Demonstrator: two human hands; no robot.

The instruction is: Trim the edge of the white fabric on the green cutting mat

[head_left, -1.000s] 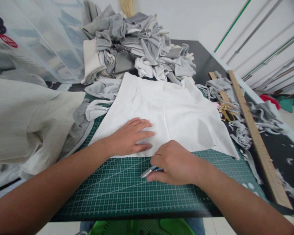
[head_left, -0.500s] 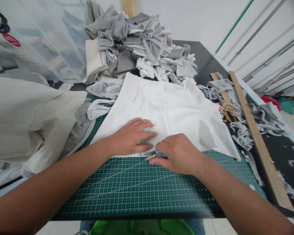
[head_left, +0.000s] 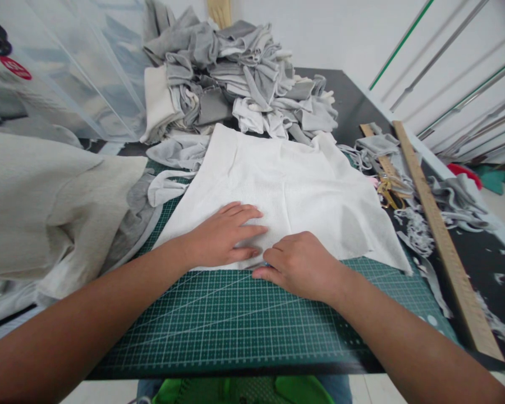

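A white cloth [head_left: 256,179] lies spread on the green cutting mat [head_left: 235,325], its near edge running under both hands. Pressed flat on the cloth near that edge, my left hand [head_left: 225,235] has its fingers spread. Just right of it, my right hand [head_left: 301,266] is closed around a small blue-handled cutting tool [head_left: 267,264]. Most of the tool is hidden by the fingers; only a bit of blue shows between thumb and index finger, at the cloth's edge.
Grey and white fabric pieces [head_left: 252,73] are heaped behind the cloth. Beige fabric [head_left: 59,207] lies left, by a clear plastic bin [head_left: 88,67]. At right are a wooden ruler [head_left: 446,241], gold-handled scissors [head_left: 389,193] and scraps [head_left: 418,230].
My right hand has shifted slightly left, toward my left hand. The tool's blade and blue handle, visible before, are now mostly hidden. My left hand has stayed in place on the cloth.
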